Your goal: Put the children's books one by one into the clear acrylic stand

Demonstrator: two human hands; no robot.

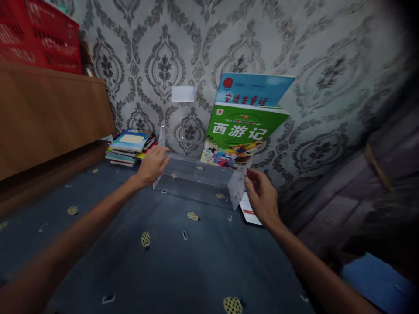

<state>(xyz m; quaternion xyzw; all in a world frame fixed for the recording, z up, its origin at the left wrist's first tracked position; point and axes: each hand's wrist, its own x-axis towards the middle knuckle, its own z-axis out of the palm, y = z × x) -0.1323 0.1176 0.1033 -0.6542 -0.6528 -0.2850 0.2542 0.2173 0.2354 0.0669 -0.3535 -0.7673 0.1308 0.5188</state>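
Note:
A clear acrylic book stand (193, 192) rests on the dark blue patterned cloth, its upright side panels facing each other. At its left panel is my left hand (153, 165), fingers bent over the panel's edge and closed on it. My right hand (262, 196) is at the right panel, thumb and curled fingers at its edge; the exact contact is hard to see. Behind the stand, a green picture book (240, 135) with white Chinese characters leans toward the wall. Part of a blue book (258, 85) rises above and behind it.
A stack of books (129, 146) lies left of the stand. A white-screened phone or tablet (251, 213) is partly behind my right hand. At the left are a wooden cabinet (49, 113) and a red plastic basket (42, 39). Patterned wallpaper (163, 65) covers the wall behind.

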